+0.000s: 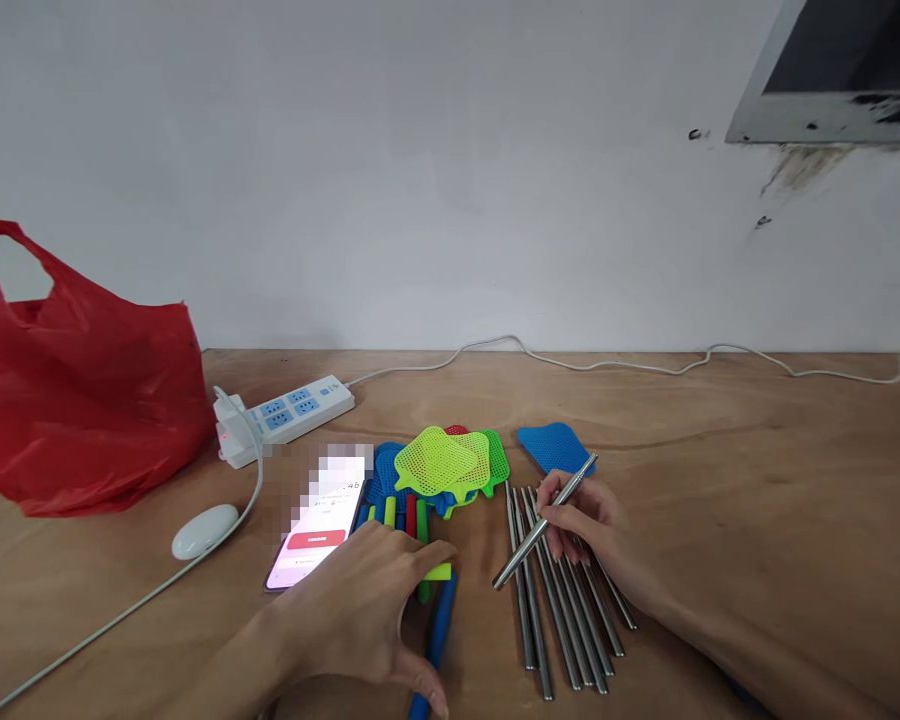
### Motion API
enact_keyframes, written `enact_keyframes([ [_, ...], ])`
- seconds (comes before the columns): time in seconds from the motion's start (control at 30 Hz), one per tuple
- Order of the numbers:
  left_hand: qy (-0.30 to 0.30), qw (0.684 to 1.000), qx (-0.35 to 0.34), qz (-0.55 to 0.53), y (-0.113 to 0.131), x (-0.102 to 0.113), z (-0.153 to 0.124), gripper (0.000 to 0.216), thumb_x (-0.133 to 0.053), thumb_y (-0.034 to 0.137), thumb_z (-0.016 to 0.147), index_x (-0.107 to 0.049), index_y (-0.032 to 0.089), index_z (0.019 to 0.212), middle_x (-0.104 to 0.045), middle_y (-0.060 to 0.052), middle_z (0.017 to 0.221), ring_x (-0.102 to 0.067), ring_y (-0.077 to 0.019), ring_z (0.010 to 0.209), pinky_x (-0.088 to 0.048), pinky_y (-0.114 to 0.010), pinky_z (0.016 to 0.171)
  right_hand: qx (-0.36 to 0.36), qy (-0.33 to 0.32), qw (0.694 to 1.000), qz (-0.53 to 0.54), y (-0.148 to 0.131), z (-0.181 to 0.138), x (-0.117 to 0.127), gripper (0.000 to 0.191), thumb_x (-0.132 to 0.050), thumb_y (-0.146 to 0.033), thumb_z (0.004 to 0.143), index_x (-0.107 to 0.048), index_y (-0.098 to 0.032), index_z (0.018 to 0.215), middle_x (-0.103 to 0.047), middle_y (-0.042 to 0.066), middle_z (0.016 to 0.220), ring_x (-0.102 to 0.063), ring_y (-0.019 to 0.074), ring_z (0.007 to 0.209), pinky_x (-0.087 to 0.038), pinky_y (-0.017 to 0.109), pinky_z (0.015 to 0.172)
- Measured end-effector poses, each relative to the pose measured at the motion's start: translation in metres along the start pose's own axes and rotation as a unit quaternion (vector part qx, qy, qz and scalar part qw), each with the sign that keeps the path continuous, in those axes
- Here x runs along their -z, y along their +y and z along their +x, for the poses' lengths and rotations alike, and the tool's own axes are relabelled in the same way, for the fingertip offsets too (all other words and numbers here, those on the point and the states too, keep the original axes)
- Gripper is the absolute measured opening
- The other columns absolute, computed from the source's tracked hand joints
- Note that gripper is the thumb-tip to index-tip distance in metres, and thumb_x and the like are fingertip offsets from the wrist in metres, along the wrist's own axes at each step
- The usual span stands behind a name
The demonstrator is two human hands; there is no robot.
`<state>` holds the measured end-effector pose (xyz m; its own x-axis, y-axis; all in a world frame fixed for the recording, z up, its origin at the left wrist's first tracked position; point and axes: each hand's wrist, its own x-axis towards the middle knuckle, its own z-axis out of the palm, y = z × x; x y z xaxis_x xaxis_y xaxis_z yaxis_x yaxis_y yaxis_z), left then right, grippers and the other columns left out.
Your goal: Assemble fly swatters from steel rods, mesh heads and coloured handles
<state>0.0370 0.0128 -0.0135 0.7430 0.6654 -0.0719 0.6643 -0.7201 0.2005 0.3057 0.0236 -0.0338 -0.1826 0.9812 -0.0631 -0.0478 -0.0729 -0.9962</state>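
Observation:
In my right hand (pixel 585 520) a silver metal rod (pixel 544 522) is pinched between thumb and fingers, slanting up to the right. Beneath that hand a row of similar metal rods (pixel 570 600) lies side by side on the table. My left hand (pixel 367 600) reaches over several coloured plastic handles, thumb and index finger apart. A blue handle (pixel 441 625) lies between them, and the thumb tip overlaps its near end; whether it touches is unclear. Under the left fingers are yellow, red and green handles (pixel 421 525), partly hidden. Perforated fly swatter heads (pixel 435 460) are piled behind them.
One blue swatter head (pixel 555 446) lies apart to the right. A lit phone (pixel 319 535) is beside my left hand. Further left are a white mouse-shaped device (pixel 205 531), a power strip (pixel 292 415) with a cable, and a red plastic bag (pixel 90 400). A wall stands behind.

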Motion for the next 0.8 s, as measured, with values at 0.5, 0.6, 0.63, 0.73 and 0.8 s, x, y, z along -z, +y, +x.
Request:
enact_keyframes([
  [0.5,0.143,0.966,0.212,0.021,-0.004,-0.016,0.017,0.06,-0.056,0.072,0.087,-0.049,0.02,0.116,-0.068,-0.001,0.068,-0.069,-0.0285,0.064,-0.039,-0.029,0.052,0.012,-0.009,1.0,-0.011,0.001,-0.001,-0.002,0.031,-0.072,-0.048,0.074,-0.055,-0.021,0.074,-0.052,-0.007,0.045,-0.043,0.008,0.039,-0.03,0.019,0.039],
  [0.6,0.124,0.965,0.227,0.032,-0.005,-0.013,0.019,0.054,-0.056,0.066,0.09,-0.052,0.019,0.116,-0.071,-0.004,0.073,-0.071,-0.0311,0.068,-0.04,-0.03,0.053,0.014,-0.006,1.0,-0.01,0.001,-0.001,-0.003,0.034,-0.073,-0.051,0.072,-0.055,-0.021,0.074,-0.053,-0.007,0.045,-0.043,0.0083,0.039,-0.029,0.019,0.038],
  [0.63,0.115,0.966,0.228,0.036,-0.005,-0.012,0.019,0.053,-0.056,0.065,0.091,-0.053,0.018,0.116,-0.071,-0.005,0.076,-0.072,-0.0319,0.07,-0.041,-0.031,0.054,0.013,-0.004,1.0,-0.009,0.001,0.0,-0.003,0.036,-0.073,-0.052,0.071,-0.055,-0.021,0.074,-0.054,-0.007,0.046,-0.043,0.0083,0.038,-0.028,0.019,0.037],
  [0.73,0.105,0.97,0.216,0.038,-0.006,-0.011,0.019,0.052,-0.057,0.064,0.09,-0.057,0.019,0.114,-0.073,-0.007,0.082,-0.072,-0.0323,0.075,-0.043,-0.032,0.056,0.004,0.004,1.0,-0.011,0.004,0.001,-0.002,0.04,-0.071,-0.058,0.073,-0.055,-0.021,0.075,-0.055,-0.006,0.045,-0.042,0.0084,0.036,-0.026,0.019,0.036],
  [0.8,0.113,0.971,0.207,0.036,-0.007,-0.012,0.019,0.05,-0.058,0.064,0.089,-0.059,0.02,0.112,-0.074,-0.007,0.084,-0.072,-0.0308,0.076,-0.043,-0.031,0.057,0.0,0.008,1.0,-0.013,0.007,0.001,-0.002,0.042,-0.067,-0.062,0.076,-0.055,-0.021,0.075,-0.056,-0.005,0.044,-0.042,0.0086,0.035,-0.025,0.019,0.036],
])
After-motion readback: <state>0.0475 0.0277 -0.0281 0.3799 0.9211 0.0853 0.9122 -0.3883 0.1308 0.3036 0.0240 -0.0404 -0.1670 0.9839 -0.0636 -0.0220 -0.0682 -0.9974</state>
